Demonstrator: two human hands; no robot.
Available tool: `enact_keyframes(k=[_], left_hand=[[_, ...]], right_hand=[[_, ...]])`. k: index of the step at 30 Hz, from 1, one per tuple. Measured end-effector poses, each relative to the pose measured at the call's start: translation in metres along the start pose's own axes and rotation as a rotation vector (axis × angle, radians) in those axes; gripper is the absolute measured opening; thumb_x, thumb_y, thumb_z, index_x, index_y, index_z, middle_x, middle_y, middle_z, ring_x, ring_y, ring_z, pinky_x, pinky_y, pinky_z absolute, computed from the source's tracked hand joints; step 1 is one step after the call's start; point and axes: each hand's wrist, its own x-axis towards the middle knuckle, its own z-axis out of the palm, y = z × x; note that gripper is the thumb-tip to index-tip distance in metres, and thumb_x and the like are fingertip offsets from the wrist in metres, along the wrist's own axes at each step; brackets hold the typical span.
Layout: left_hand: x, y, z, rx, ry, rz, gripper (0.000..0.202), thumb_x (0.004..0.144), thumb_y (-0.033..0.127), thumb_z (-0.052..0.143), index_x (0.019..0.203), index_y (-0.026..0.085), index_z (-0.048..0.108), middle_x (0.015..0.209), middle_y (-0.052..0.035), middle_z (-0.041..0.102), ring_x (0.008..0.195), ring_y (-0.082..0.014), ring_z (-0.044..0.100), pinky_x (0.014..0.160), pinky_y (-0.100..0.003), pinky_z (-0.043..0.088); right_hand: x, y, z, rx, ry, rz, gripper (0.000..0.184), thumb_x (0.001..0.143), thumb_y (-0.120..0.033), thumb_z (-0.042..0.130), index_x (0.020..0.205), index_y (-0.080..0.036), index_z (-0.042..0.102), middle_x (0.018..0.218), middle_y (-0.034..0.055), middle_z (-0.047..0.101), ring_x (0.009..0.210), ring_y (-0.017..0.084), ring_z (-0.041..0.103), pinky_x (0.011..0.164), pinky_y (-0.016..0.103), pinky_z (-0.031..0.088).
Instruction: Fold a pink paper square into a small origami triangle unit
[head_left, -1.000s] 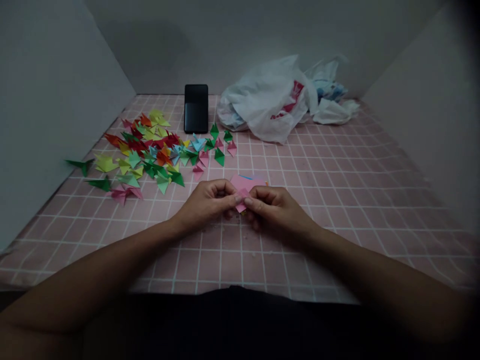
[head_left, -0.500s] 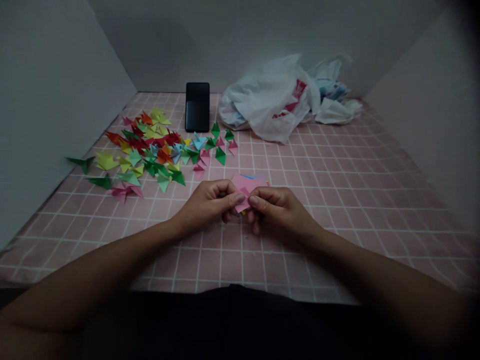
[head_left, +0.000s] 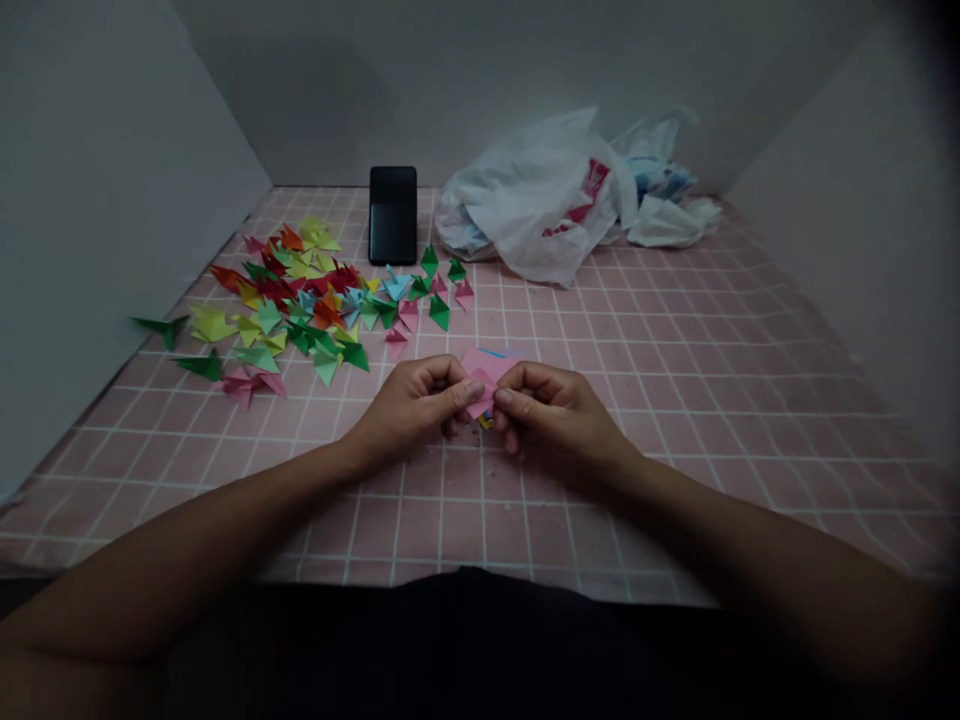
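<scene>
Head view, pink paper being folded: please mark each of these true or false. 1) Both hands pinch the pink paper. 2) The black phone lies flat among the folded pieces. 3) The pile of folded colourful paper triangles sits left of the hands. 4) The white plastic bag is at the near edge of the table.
1) True: the left hand and right hand both pinch the small pink paper piece between them.
2) False: the black phone stands upright against the back wall, behind the pieces.
3) True: the folded colourful paper triangles lie left of and beyond the hands.
4) False: the crumpled white plastic bag lies at the far side, by the back wall.
</scene>
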Motion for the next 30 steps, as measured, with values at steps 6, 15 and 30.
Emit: enact_keyframes(k=[6,15,30], left_hand=[[0.001,0.000,-0.001,-0.049,-0.030,-0.041,0.037,0.082,0.048,0.070,0.069,0.016,0.057,0.061,0.0019,0.060,0.051,-0.0081,0.055,0.050,-0.019,0.045],[-0.002,0.001,0.000,-0.006,-0.031,-0.045,0.030,0.084,0.041,0.069,0.072,0.015,0.058,0.057,0.0027,0.060,0.049,-0.0080,0.056,0.050,-0.018,0.045],[0.010,-0.015,-0.015,0.632,0.067,0.787,0.020,0.088,0.027,0.074,0.107,0.024,0.072,0.123,-0.0103,0.066,0.108,-0.0204,0.064,0.091,-0.034,0.056]], right_hand=[[-0.001,-0.005,0.000,-0.027,0.035,-0.018,0.024,0.085,-0.034,0.073,0.075,-0.017,0.059,0.064,-0.0025,0.065,0.046,0.008,0.056,0.046,0.020,0.042],[-0.003,-0.001,0.002,-0.085,0.053,-0.054,0.022,0.086,-0.032,0.071,0.074,-0.018,0.059,0.062,-0.0034,0.063,0.045,0.008,0.056,0.044,0.021,0.042],[0.003,-0.003,-0.003,0.253,-0.012,0.121,0.023,0.080,-0.028,0.075,0.070,-0.017,0.058,0.055,-0.0047,0.063,0.037,0.006,0.051,0.038,0.017,0.038]])
